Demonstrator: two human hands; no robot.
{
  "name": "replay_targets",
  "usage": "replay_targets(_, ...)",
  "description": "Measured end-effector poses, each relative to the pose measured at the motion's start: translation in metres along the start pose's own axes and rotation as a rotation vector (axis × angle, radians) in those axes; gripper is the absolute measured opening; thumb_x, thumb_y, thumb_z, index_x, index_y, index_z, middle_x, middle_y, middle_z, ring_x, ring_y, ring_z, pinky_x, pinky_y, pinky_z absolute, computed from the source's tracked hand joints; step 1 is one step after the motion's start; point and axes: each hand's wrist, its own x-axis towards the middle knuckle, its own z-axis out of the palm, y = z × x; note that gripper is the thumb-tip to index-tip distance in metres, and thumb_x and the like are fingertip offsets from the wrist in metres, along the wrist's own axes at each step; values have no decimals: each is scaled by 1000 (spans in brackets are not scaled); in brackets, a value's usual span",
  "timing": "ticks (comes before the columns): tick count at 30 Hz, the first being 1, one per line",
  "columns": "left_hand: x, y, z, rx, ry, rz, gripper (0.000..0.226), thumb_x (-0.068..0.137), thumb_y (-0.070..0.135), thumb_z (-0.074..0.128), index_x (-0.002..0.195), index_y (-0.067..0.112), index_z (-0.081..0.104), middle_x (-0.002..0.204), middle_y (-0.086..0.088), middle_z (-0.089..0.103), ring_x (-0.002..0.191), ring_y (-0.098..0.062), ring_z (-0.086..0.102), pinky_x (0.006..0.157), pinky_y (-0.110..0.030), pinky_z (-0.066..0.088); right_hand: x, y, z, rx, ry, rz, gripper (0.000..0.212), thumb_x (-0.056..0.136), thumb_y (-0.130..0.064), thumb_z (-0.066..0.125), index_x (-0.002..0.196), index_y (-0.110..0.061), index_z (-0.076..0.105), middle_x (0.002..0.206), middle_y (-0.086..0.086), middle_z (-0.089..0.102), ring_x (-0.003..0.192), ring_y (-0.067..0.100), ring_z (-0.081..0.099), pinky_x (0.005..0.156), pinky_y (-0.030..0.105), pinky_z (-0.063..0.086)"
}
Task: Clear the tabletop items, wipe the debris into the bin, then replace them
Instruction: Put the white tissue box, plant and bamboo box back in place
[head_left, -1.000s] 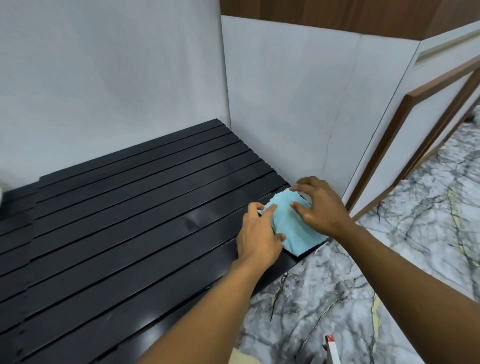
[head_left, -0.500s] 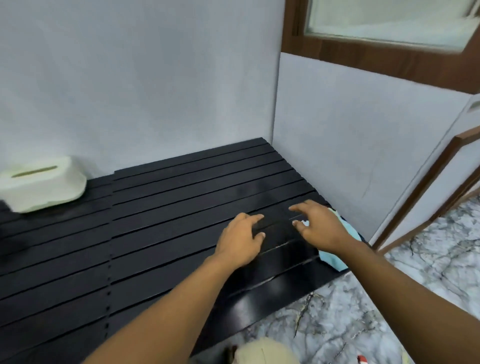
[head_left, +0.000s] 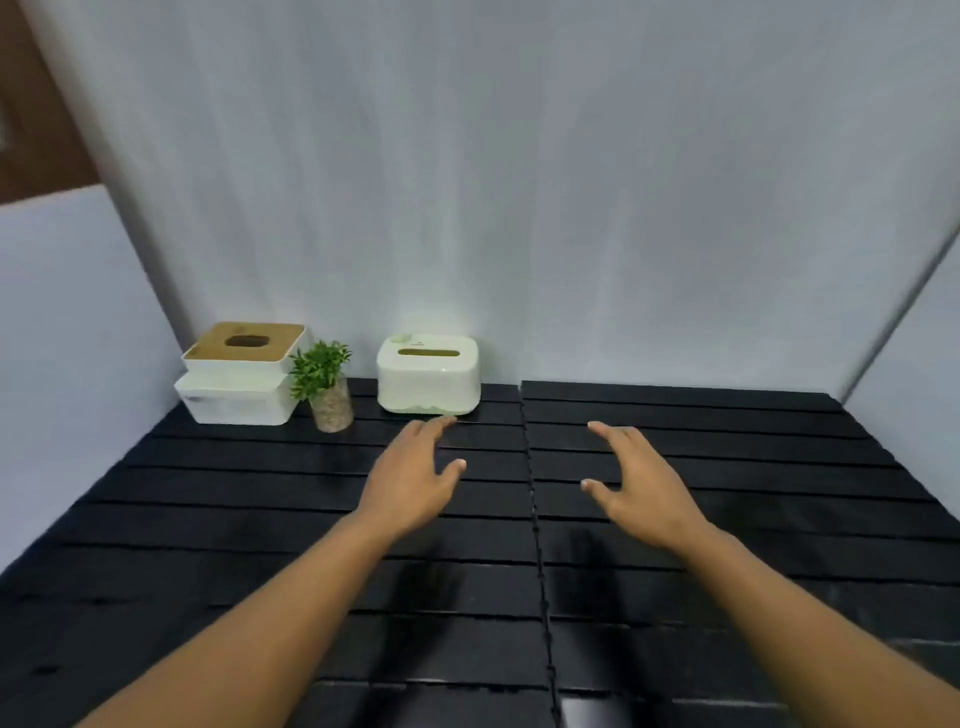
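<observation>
Both my hands hover empty over the black slatted tabletop (head_left: 727, 467). My left hand (head_left: 410, 478) has its fingers spread, the fingertips just in front of a pale green tissue box (head_left: 427, 375) standing against the back wall. My right hand (head_left: 634, 483) is open too, to the right of the table's centre seam. At the back left sit a white box with a wooden lid (head_left: 241, 348), stacked on a second white box (head_left: 236, 400), and a small green plant in a glass jar (head_left: 326, 384). The blue cloth is out of view.
White walls close the table at the back (head_left: 519, 208), the left (head_left: 67, 338) and the far right. A seam (head_left: 532, 519) runs front to back through the tabletop between my hands.
My view has swung left from the table's right corner to its middle. Both hands left the blue cloth and moved left, empty, toward the tissue box. The boxes and plant came into view.
</observation>
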Motion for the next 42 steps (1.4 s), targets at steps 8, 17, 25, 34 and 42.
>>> replay_targets(8, 89, -101, -8, -3, 156, -18, 77, 85, 48, 62, 148, 24, 24, 144, -5, 34, 130, -24, 41, 107, -38, 36, 132, -56, 90, 245, 81, -48, 104, 72, -45, 77, 148, -38, 7, 155, -13, 15, 141, 13, 26, 111, 34, 32)
replay_targets(17, 170, -142, 36, -208, 253, -63, 97, 77, 34, 75, 150, 26, 12, 149, -8, 28, 135, -23, 31, 108, -35, 29, 217, -30, 168, 359, 118, -6, 125, 58, -43, 86, 145, -46, -4, 154, -6, 24, 140, 21, 30, 112, 48, 33)
replay_targets(25, 167, -139, 41, -219, 342, -30, 87, 74, 33, 78, 145, 25, 29, 147, -2, 35, 131, -18, 37, 107, -32, 34, 223, -27, 171, 396, 136, -76, 112, 60, -35, 83, 143, -42, 9, 145, -9, 38, 125, 17, 48, 100, 45, 47)
replay_targets(34, 171, -42, 74, -314, 257, 63, 78, 79, 31, 72, 144, 32, 29, 144, 2, 35, 125, -19, 46, 99, -46, 46, 184, 40, 85, 423, 183, -6, 109, 63, -29, 82, 142, -46, 9, 136, -12, 42, 124, 14, 48, 99, 43, 48)
replay_targets(42, 184, 43, 150, -330, 140, 108, 79, 82, 18, 70, 146, 30, 25, 144, 1, 32, 123, -19, 45, 98, -35, 45, 158, 136, 29, 389, 209, 66, 104, 63, -28, 79, 140, -47, 11, 131, -13, 45, 121, 16, 51, 98, 43, 49)
